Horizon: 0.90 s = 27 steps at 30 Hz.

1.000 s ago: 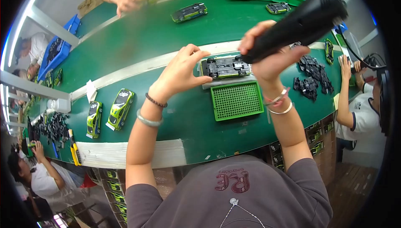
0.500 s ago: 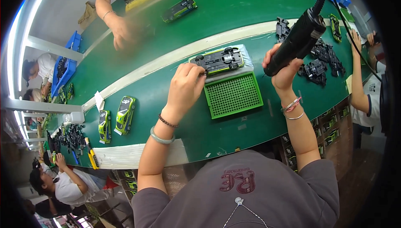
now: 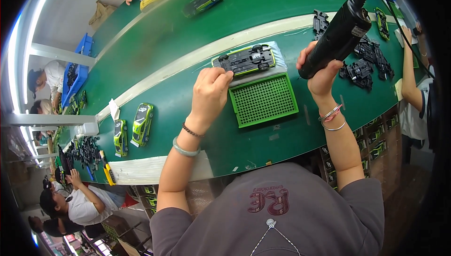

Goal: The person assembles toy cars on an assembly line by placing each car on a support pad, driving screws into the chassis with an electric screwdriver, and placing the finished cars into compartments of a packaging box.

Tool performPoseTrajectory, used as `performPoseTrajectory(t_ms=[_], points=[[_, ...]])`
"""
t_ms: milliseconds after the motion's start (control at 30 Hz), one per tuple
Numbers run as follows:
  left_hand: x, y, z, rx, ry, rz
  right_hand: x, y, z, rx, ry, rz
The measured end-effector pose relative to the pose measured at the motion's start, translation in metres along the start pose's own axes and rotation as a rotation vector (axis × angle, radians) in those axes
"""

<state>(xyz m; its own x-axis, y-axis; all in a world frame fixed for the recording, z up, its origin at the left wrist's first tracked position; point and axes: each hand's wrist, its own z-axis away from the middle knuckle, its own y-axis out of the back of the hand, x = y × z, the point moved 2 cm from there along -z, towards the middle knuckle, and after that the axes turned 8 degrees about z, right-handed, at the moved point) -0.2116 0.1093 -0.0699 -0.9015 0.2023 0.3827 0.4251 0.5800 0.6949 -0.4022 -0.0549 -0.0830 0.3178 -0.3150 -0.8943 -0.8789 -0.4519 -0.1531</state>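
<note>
An upside-down toy car point(image 3: 246, 61) with a black chassis and green-yellow body edges rests on a pale cloth pad point(image 3: 277, 59). My left hand point(image 3: 211, 89) is at its near left corner, fingers pinched together against the edge. Whatever is between those fingertips is too small or hidden to tell. A black electric screwdriver point(image 3: 337, 40) is wrapped in my right hand point(image 3: 322, 75), to the right of the car and apart from it. Its cable rises from the upper end. A green perforated tray point(image 3: 264, 100) lies on the bench just in front of the car.
Black chassis parts point(image 3: 364, 68) lie in a pile on the right. Two upright green toy cars point(image 3: 142, 124) stand at the left, near yellow-handled pliers point(image 3: 107, 168). Across a pale divider strip point(image 3: 202, 49) lies another overturned car point(image 3: 203, 3). Co-workers sit around the bench.
The co-worker across the bench has drawn a hand back from the green surface. My left fingertips have shifted slightly at the car's corner. My right hand still holds the screwdriver beside the car.
</note>
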Motion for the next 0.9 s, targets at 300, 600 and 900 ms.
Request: performPoseTrajectory(t_ms=[300, 600, 900], points=[[-0.029, 0.024, -0.006, -0.141, 0.192, 0.174, 0.002, 0.002, -0.002, -0.013, -0.002, -0.002], [-0.045, 0.055, -0.038, -0.184, 0.410, 0.946, 0.004, 0.005, -0.001, 0.031, 0.006, -0.002], [-0.120, 0.113, -0.083, -0.483, 0.286, -0.321, -0.007, -0.005, 0.000, -0.003, 0.011, -0.014]])
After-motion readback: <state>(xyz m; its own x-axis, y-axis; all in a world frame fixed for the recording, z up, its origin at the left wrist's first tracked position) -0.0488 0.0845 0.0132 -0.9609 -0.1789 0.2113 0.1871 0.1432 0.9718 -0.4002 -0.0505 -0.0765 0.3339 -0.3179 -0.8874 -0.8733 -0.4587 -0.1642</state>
